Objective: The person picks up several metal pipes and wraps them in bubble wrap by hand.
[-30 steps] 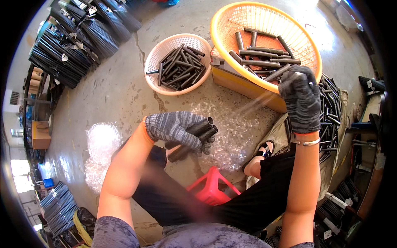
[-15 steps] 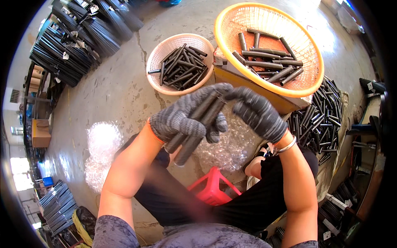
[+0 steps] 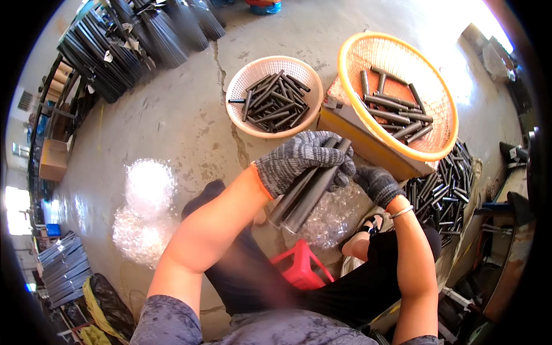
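My left hand (image 3: 299, 160), in a grey knitted glove with an orange cuff, is wrapped round two black tubes (image 3: 313, 198). The tubes lie side by side and slant down to the left above my lap. Just right of their upper ends is my gloved right hand (image 3: 378, 185), apart from the tubes, with its fingers curled in. Whatever those fingers may hold is hidden. Beyond the hands, a small pale basket (image 3: 270, 133) holds many shorter-looking black tubes. To its right, a larger orange-rimmed basket (image 3: 445, 135) contains several black tubes.
The large basket rests on a cardboard box (image 3: 359, 141). A heap of black tubes (image 3: 440, 187) lies right of it. Clear plastic wrap (image 3: 146, 201) lies on the floor at left. A red stool (image 3: 302, 267) stands between my legs. Bundles of long black rods (image 3: 109, 54) fill the far left.
The view has shifted, so the baskets sit further right. My right hand has drawn away from the upper ends of the tubes, lower and to the right. My left hand still grips both tubes.
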`<state>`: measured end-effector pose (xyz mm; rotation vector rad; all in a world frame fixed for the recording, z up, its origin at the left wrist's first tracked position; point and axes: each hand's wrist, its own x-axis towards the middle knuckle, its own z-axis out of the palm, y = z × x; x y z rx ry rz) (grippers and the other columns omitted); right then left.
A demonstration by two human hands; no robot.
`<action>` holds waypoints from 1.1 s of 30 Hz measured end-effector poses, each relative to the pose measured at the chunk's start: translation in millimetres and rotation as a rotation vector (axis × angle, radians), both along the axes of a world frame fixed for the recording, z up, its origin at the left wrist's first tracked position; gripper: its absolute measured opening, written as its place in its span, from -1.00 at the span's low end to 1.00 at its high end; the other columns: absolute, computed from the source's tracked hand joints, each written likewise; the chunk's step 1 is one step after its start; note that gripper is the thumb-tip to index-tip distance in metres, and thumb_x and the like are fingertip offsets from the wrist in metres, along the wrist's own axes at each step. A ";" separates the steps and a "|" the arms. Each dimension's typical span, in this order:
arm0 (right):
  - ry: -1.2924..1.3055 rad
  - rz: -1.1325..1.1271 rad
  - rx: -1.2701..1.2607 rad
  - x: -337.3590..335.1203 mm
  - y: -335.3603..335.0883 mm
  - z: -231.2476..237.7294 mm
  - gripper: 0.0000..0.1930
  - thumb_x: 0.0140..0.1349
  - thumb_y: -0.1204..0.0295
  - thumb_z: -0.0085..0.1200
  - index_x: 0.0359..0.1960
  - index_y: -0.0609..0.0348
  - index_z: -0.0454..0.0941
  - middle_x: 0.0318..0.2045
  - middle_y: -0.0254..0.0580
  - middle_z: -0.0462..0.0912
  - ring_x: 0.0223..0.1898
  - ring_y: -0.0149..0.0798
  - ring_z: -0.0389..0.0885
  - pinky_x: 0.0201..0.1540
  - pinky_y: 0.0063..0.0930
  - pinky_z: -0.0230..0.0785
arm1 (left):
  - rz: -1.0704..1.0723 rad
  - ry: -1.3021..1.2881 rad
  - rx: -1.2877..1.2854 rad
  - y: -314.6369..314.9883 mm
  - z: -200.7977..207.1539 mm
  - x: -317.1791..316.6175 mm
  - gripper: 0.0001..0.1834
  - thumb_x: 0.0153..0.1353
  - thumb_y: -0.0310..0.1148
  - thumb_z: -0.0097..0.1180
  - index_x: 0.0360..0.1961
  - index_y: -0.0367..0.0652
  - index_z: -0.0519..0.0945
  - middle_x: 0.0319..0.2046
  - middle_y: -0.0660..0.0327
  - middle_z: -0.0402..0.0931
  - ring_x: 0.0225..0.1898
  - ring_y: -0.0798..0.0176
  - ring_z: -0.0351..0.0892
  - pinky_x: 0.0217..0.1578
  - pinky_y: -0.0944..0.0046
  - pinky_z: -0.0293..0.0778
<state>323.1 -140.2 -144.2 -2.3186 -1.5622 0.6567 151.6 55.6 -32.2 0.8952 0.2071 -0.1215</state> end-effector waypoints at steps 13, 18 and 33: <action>1.216 -0.430 0.370 27.7 -16.4 -30.7 -0.39 0.13 0.35 0.15 0.21 0.14 0.21 0.04 -0.07 0.46 -0.15 -0.31 0.53 -0.18 -0.52 0.44 | 0.175 -0.139 -0.157 25.4 -2.5 -18.6 -0.72 0.16 -0.33 0.17 -0.15 -0.25 0.49 -0.34 0.11 0.59 -0.36 0.26 0.62 -0.33 0.28 0.58; 0.617 0.038 0.638 -63.6 69.8 78.0 -0.59 0.12 0.48 -0.04 0.06 0.18 0.31 -0.04 -0.11 0.46 -0.20 -0.28 0.53 -0.26 -0.45 0.46 | 0.182 -0.195 -0.136 18.1 -15.5 -10.4 -0.72 0.15 -0.34 0.18 -0.17 -0.27 0.51 -0.33 0.11 0.59 -0.36 0.26 0.62 -0.31 0.33 0.57; 0.127 -0.358 -0.499 -125.5 -80.2 -157.7 -0.73 0.13 0.36 -0.03 -0.14 0.16 0.47 -0.16 0.08 0.53 -0.16 0.03 0.54 -0.15 -0.21 0.39 | 0.254 -0.101 -0.175 14.6 12.7 -12.3 -0.80 0.18 -0.35 0.14 -0.26 -0.26 0.50 -0.43 0.11 0.56 -0.42 0.20 0.62 -0.41 0.26 0.57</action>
